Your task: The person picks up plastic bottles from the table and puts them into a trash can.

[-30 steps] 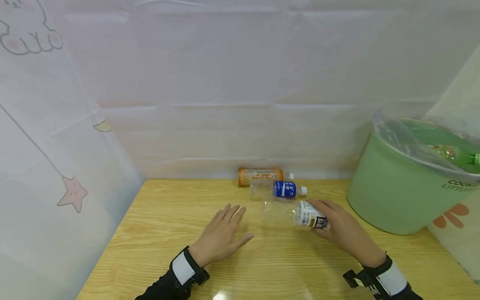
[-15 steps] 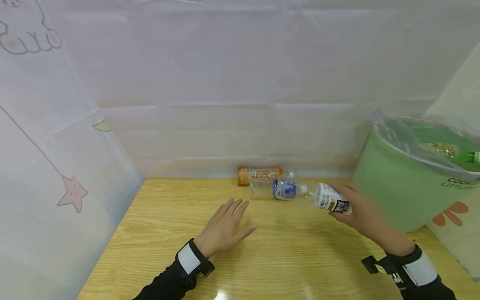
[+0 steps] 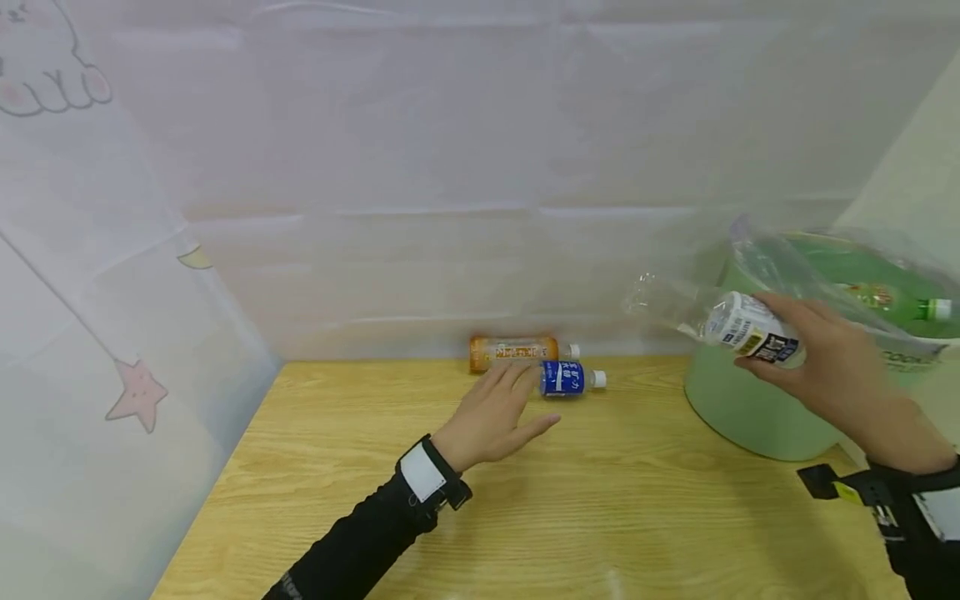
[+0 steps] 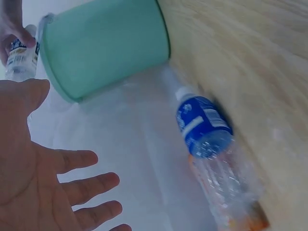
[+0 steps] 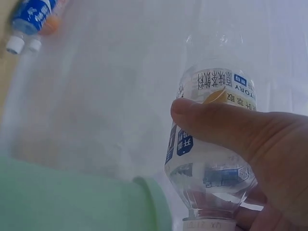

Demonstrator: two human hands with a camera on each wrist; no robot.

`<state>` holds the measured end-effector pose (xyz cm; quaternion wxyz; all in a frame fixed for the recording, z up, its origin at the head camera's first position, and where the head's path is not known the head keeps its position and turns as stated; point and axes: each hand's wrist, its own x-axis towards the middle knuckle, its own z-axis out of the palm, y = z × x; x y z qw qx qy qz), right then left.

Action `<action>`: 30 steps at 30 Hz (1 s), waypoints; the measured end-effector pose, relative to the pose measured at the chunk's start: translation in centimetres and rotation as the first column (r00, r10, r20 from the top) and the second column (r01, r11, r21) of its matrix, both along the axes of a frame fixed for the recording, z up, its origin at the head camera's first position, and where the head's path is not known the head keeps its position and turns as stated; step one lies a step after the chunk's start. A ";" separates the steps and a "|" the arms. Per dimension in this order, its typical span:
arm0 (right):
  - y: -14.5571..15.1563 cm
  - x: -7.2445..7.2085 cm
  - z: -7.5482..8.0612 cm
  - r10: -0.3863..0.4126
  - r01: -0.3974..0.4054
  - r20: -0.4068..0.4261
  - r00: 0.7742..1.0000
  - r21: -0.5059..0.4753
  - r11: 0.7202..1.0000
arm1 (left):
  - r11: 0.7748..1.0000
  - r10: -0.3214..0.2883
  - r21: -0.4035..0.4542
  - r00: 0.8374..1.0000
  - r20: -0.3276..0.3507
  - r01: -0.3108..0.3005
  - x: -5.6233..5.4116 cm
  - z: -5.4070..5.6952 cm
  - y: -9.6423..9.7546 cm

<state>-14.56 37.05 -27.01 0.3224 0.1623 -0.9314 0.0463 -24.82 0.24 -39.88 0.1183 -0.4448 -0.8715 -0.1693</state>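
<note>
My right hand grips a clear plastic bottle with a white and dark label, held in the air at the left rim of the green bin. In the right wrist view the thumb lies across the label of this bottle. Over the table, my left hand is spread with straight fingers and holds nothing. Close by its fingertips lies a blue-labelled bottle, its clear end hidden behind the hand in the head view. Behind that one is an orange-labelled bottle, also on its side.
A clear plastic liner hangs over the bin's rim, and a green bottle lies inside. The wooden table meets a pale sheet-covered wall at the back.
My right hand has lifted the clear bottle off the table and carried it right and up to the bin. The left hand has moved right and away from me, towards the blue-labelled bottle.
</note>
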 end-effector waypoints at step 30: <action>10.6 -1.7 4.2 -0.269 0.275 0.061 0.961 -0.282 0.919 | 0.994 -0.057 -0.095 0.998 -0.021 0.055 0.1 5.1 8.1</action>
